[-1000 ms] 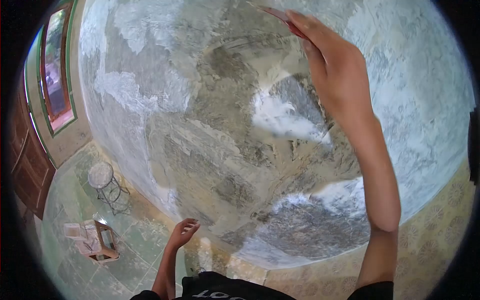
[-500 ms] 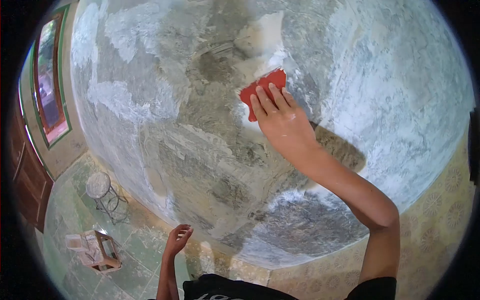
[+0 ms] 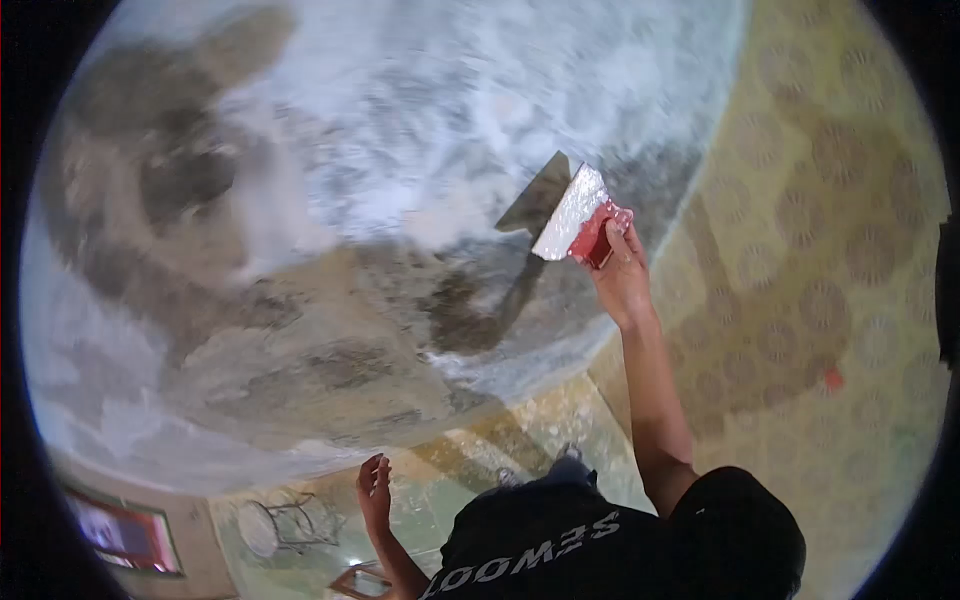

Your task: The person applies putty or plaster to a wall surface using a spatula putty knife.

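Observation:
My right hand (image 3: 625,275) grips a putty knife (image 3: 573,218) by its red handle, the thumb laid along it. Its broad blade is coated with white filler and tilts up to the left. The knife's shadow falls on the grey plastered wall (image 3: 420,120), and the blade looks apart from the surface. White and pale patches cover much of this wall, with darker bare areas among them. My left hand (image 3: 374,487) hangs low near the wall's bottom edge, its fingers loosely bent and slightly apart, with nothing visible in it.
A round-topped stool (image 3: 260,528) stands on the spattered floor (image 3: 420,515) at lower left. Beside it, a wooden frame (image 3: 362,580) is cut off by the view's edge. A patterned yellowish wall (image 3: 790,300) adjoins on the right, with a small red spot (image 3: 834,378). A window (image 3: 120,530) shows at far left.
My view has swung right, towards the patterned wall. My right hand has drawn the putty knife back from the wall and turned it, so the coated blade shows. My left hand stays low.

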Motion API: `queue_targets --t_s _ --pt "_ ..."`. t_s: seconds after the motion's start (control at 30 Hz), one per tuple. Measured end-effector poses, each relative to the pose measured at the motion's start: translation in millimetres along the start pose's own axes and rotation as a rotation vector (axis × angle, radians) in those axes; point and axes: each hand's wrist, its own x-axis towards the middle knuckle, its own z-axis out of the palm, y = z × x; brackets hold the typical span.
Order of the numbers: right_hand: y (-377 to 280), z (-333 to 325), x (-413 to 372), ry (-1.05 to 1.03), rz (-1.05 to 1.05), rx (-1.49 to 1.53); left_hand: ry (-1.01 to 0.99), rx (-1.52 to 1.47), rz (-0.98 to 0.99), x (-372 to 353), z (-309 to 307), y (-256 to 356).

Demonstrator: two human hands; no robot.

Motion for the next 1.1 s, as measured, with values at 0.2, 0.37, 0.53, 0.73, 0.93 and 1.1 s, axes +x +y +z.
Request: queue_targets --t_s 0.2,0.37,0.53,0.73,0.93,1.1 --pt "7 -109 10 0.187 -0.043 0.026 -0.186 0.147 0.012 17 25 30" --pt "-5 -197 47 0.292 -0.058 -0.021 -0.210 0.149 0.019 19 34 46" --pt "-40 -271 100 0.303 -0.037 -0.077 -0.114 0.095 0.046 11 27 34" --pt "-22 -210 127 0.291 -0.123 -0.170 -0.080 0.163 -0.003 5 25 37" --pt "35 -48 59 0.280 -0.504 -0.522 -0.040 0.088 0.005 1 46 45" --pt "56 8 39 0.223 -0.479 -0.431 -0.076 0.075 -0.002 9 59 38"
